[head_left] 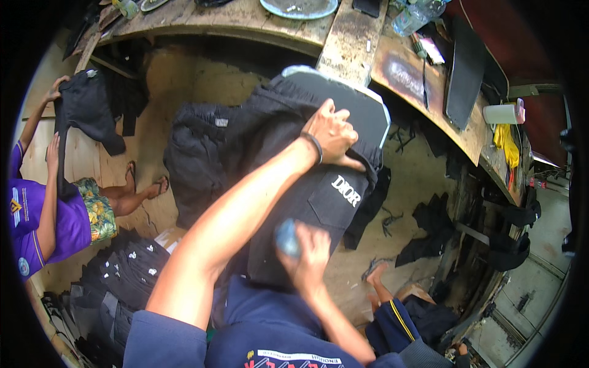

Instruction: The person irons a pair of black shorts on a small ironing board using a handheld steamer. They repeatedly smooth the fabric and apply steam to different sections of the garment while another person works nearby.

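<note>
A black pair of shorts (325, 211) with an elastic waist, a pocket and white lettering is drawn over a flat dark board (343, 101) with a pale edge. My left hand (334, 136) is closed on the fabric near the waistband, its fingers curled and thumb stretched along the cloth. Lower down, my right hand (308, 251) grips a small bluish lump (287, 238) just over the shorts' leg. Motion smears that lump, so its kind is unclear, as is whether it touches the cloth. Another black garment (199, 156) hangs at the board's left side.
A wooden bench (239, 27) runs along the far side, bearing a round tray (299, 7) and a plastic bottle (418, 17). At left a co-worker in purple (67, 214) holds a black garment (92, 110). Folded black clothes (132, 264) are piled nearby. Another person's leg (383, 288) shows lower right.
</note>
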Demonstrator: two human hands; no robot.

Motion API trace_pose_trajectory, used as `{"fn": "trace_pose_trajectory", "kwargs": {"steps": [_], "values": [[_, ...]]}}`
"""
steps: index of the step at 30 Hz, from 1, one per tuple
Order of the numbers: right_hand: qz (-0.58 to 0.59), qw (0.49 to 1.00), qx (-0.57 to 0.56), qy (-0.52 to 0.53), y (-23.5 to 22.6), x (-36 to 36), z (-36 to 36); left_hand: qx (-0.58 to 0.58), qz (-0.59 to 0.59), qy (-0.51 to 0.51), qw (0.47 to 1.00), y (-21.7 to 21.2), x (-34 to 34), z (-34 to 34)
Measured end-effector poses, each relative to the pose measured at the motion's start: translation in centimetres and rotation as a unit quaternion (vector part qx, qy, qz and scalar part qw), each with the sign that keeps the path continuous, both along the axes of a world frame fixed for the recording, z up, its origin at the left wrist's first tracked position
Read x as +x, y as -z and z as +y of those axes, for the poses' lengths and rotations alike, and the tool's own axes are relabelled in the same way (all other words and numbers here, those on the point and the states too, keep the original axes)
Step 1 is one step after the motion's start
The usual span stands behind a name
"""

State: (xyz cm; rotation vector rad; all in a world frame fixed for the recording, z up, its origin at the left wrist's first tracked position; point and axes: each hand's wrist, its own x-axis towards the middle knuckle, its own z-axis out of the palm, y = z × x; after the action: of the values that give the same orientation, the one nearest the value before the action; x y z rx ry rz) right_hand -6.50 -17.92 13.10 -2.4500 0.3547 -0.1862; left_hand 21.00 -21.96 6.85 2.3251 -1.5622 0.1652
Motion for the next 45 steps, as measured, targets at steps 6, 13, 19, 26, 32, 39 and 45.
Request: {"fn": "trace_pose_trajectory", "kwargs": {"steps": [6, 13, 19, 26, 32, 39, 45], "values": [[-0.083, 0.995, 0.046, -0.012, 0.3, -3.0, -1.2, 0.009, -0.017, -0.003, 1.0, 0.1, 0.0, 0.0], [-0.019, 0.995, 0.101, 0.006, 0.1, -9.0, 2.2, -0.052, -0.078, -0.055, 0.994, -1.3, -1.5, 0.3], [0.026, 0.998, 0.064, -0.004, 2.3, -14.2, 5.5, -0.105, -0.078, 0.072, 0.989, -1.8, -8.1, 1.7], [0.02, 0.991, 0.09, -0.098, 1.7, -10.9, 1.1, 0.066, 0.04, 0.101, 0.992, -0.6, -6.4, 1.5], [-0.054, 0.998, 0.026, 0.001, 0.8, -1.0, -6.4, -0.032, -0.003, 0.067, 0.997, 0.1, -5.1, 1.7], [-0.019, 0.989, 0.111, -0.099, 1.2, -6.1, -3.2, -0.031, 0.005, 0.036, 0.999, 0.7, -5.9, 1.7], [-0.029, 0.999, -0.007, 0.023, 0.8, -4.2, -4.9, -0.041, 0.004, 0.037, 0.998, 0.2, -5.6, 1.6]]}}
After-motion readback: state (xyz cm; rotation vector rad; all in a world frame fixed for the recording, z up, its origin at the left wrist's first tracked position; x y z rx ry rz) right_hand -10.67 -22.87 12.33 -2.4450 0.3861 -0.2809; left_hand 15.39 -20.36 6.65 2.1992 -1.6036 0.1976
